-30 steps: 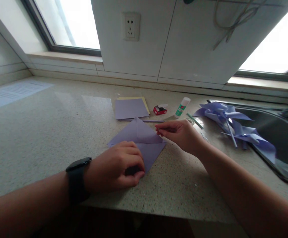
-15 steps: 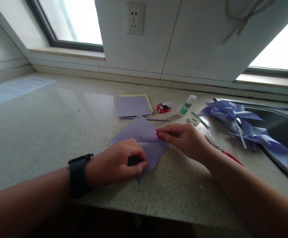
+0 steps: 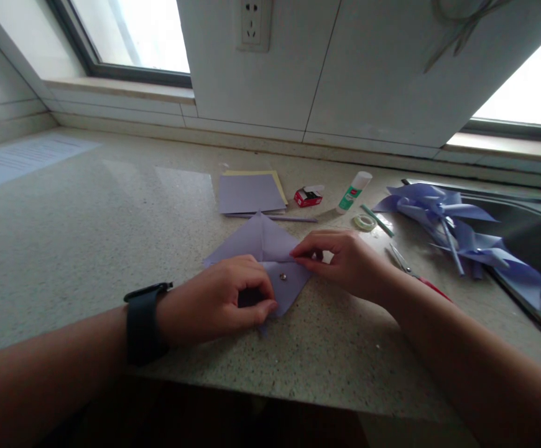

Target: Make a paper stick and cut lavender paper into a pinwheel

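Note:
A square of purple paper (image 3: pixel 277 239) lies on the counter with one corner pointing away from me, creased or cut lines meeting near its middle. My left hand (image 3: pixel 233 291), with a dark watch on the wrist, rests over its near left part, fingers curled and thumb tip closed on the paper's near edge. From the right, my right hand (image 3: pixel 340 260) pinches the paper at its right side, beside the crosswise line. Between the hands, on the paper's near right part, sits a small shiny metal piece (image 3: pixel 283 276), too small to name surely.
Behind the paper are a stack of coloured paper (image 3: pixel 252 193), a purple stick (image 3: pixel 293 218), a red box (image 3: pixel 308 196), a glue stick (image 3: pixel 354 193) and a tape roll (image 3: pixel 364 223). To the right lie scissors (image 3: pixel 408 267) and purple paper pinwheels (image 3: pixel 438 208) by the sink (image 3: pixel 531 249).
The small shiny piece now shows on the paper's near right part. My right hand's fingers have shifted slightly along the right side. The left hand has stayed nearly in place.

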`<control>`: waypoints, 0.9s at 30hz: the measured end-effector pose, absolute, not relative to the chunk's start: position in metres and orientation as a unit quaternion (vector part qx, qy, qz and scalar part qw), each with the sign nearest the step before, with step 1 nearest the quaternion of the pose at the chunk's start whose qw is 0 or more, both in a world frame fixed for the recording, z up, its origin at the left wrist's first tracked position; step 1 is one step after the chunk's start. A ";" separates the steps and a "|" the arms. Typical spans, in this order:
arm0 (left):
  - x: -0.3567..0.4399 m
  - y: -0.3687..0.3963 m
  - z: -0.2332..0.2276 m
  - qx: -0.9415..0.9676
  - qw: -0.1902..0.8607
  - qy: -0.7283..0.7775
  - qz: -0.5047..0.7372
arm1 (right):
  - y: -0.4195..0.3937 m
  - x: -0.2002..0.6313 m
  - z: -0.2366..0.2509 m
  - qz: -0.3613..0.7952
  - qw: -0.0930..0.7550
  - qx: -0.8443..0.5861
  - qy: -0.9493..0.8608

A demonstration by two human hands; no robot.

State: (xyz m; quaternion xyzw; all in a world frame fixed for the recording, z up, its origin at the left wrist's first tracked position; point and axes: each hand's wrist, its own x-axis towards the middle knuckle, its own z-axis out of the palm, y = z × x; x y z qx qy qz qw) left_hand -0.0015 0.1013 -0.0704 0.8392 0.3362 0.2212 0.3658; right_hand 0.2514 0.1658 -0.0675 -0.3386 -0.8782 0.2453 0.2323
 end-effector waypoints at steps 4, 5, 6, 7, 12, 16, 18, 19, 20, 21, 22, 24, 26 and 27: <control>-0.001 0.102 -0.070 0.840 0.360 0.340 0.221 | 0.162 0.247 -0.062 0.217 0.166 -0.244 -0.931; -0.001 0.102 -0.069 0.840 0.359 0.343 0.219 | 0.161 0.246 -0.061 0.213 0.158 -0.234 -0.935; 0.000 0.102 -0.068 0.839 0.359 0.346 0.217 | 0.161 0.246 -0.061 0.209 0.152 -0.228 -0.939; 0.000 0.102 -0.068 0.838 0.360 0.350 0.214 | 0.161 0.245 -0.061 0.206 0.149 -0.226 -0.941; 0.001 0.102 -0.065 0.823 0.368 0.380 0.205 | 0.161 0.243 -0.062 0.199 0.142 -0.237 -0.940; 0.000 0.102 -0.065 0.801 0.391 0.400 0.212 | 0.160 0.240 -0.064 0.203 0.145 -0.241 -0.938; 0.000 0.102 -0.065 0.792 0.404 0.404 0.216 | 0.159 0.238 -0.065 0.203 0.150 -0.239 -0.937; 0.001 0.102 -0.066 0.788 0.410 0.405 0.218 | 0.159 0.238 -0.066 0.204 0.152 -0.238 -0.937; 0.001 0.102 -0.066 0.783 0.416 0.407 0.219 | 0.159 0.238 -0.066 0.205 0.154 -0.237 -0.937; 0.001 0.102 -0.066 0.778 0.423 0.409 0.219 | 0.158 0.237 -0.066 0.207 0.156 -0.236 -0.937; 0.001 0.101 -0.066 0.774 0.429 0.411 0.219 | 0.158 0.237 -0.066 0.209 0.159 -0.236 -0.935; 0.000 0.101 -0.066 0.768 0.439 0.413 0.218 | 0.157 0.237 -0.065 0.216 0.171 -0.243 -0.930; 0.000 0.101 -0.066 0.763 0.445 0.415 0.218 | 0.156 0.237 -0.065 0.231 0.192 -0.261 -0.918; 0.000 0.101 -0.067 0.762 0.448 0.414 0.218 | 0.155 0.236 -0.064 0.244 0.205 -0.272 -0.908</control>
